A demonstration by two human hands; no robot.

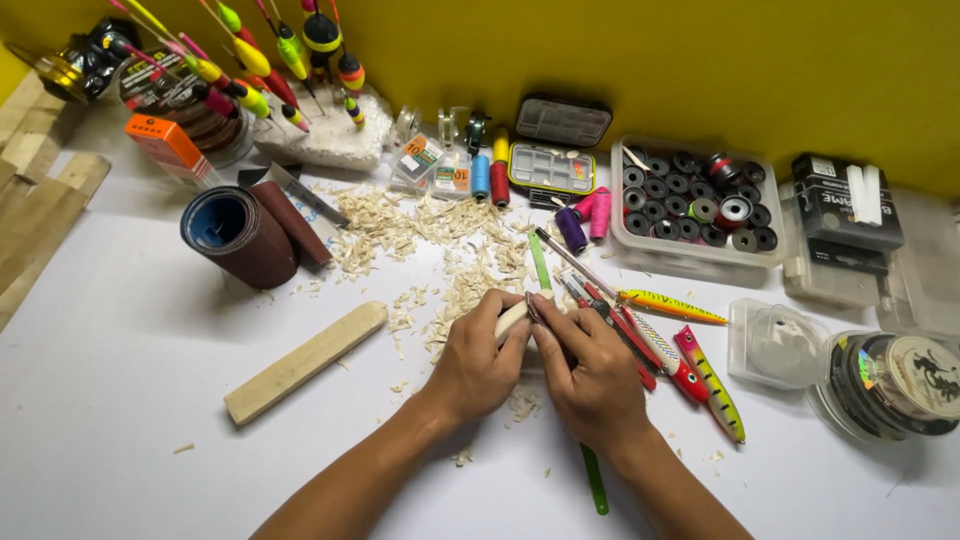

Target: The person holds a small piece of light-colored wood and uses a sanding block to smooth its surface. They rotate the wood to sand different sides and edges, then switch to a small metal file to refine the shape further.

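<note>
Lower centre of the frame: left hand (475,365) and right hand (592,375) meet over the white surface (120,400). Left fingers closed round a small pale wood piece (511,320), its rounded end poking out toward the upper right. Right fingers closed on a small blade (533,307), tip touching the wood piece just beside the left thumb. A green stick (595,480) runs under the right hand and out again toward the upper centre. Loose shavings (440,245) lie under and above the hands, thickest toward centre frame. Left of the hands, a pale wood block (305,362) lies tilted, apart from everything. Right of the hands, fishing lures (710,380) in red, yellow and green lie side by side, close to the right knuckles. Lower right: a clear plastic box (775,345) and line spools (890,385). Mid left: sandpaper rolls (240,235), blue-backed and brown. Further up, centre: thread spools (585,215), small tackle boxes (552,167), and a clear tray of dark bobbins (695,205). Upper right: black packets (845,200). Upper left: bright floats (290,55) stuck upright in a white foam block (330,140), an orange box (170,145), a reel (75,65) in the corner. Yellow wall (650,60) behind.
</note>
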